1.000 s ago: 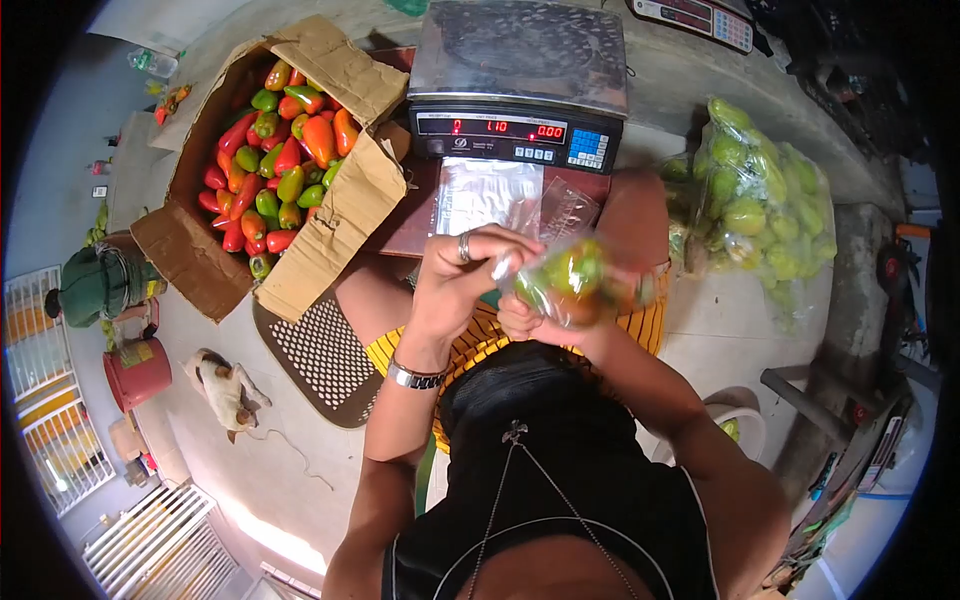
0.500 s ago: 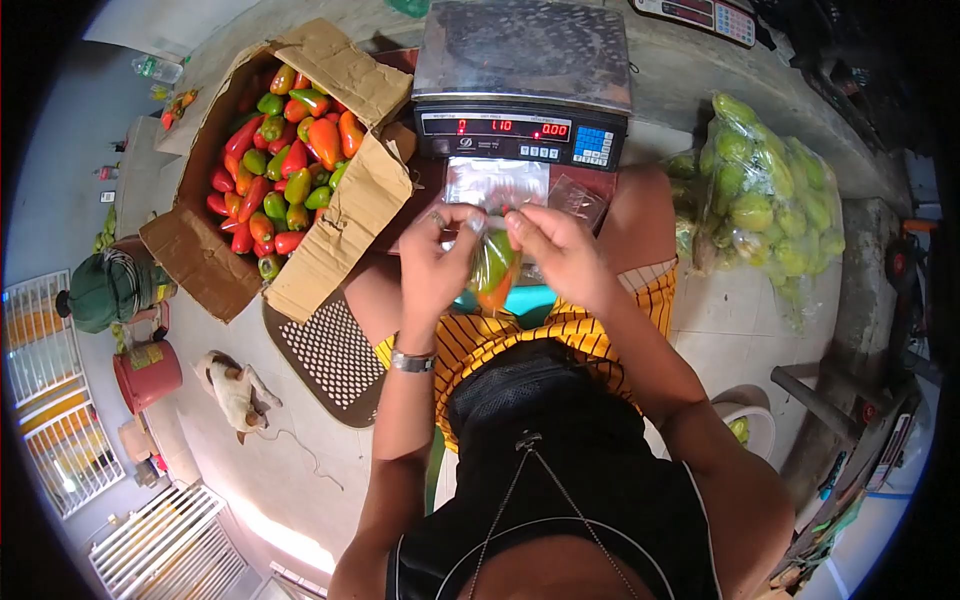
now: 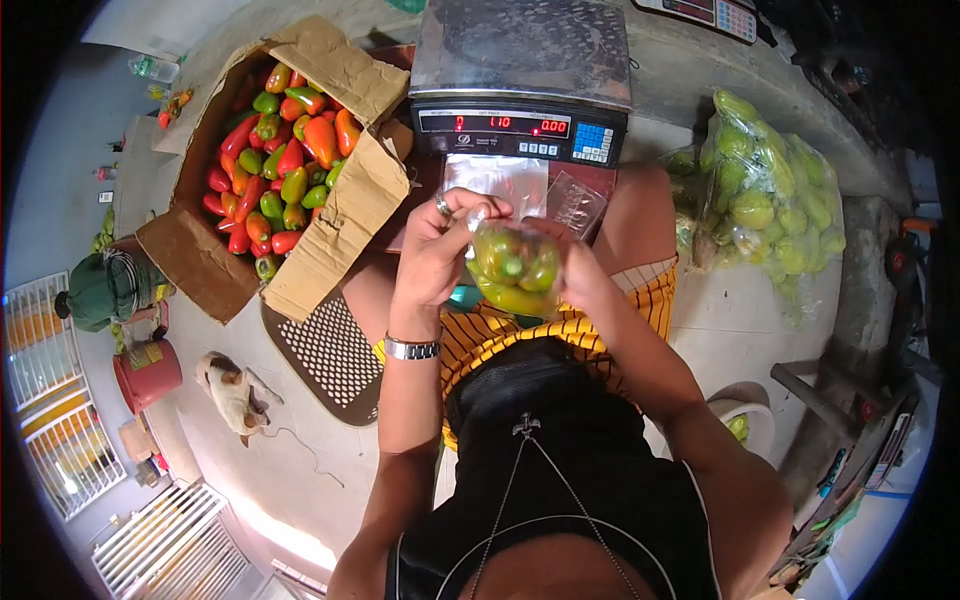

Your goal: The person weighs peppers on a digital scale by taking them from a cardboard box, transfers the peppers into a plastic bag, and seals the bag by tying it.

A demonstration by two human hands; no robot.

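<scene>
A small clear plastic bag of green peppers hangs between my hands, tilted up toward me. My left hand, with a ring and a metal watch, pinches the gathered neck of the bag. Around the bag's right side curls my right hand, its fingers partly hidden behind the peppers. Just beyond my hands lies a stack of clear plastic bags, in front of a digital scale whose red display reads 0, 1.10 and 0.00. An open cardboard box full of red, orange and green peppers stands at the left.
A large clear bag of green vegetables sits on the right. Below the box is a brown perforated plastic crate. A dog lies on the floor near a red bucket. A second scale shows at the top.
The bag of peppers has been swung upward, so its rounded bottom faces me. My right hand has moved from the bag's neck down to its side; my left hand stays at the neck.
</scene>
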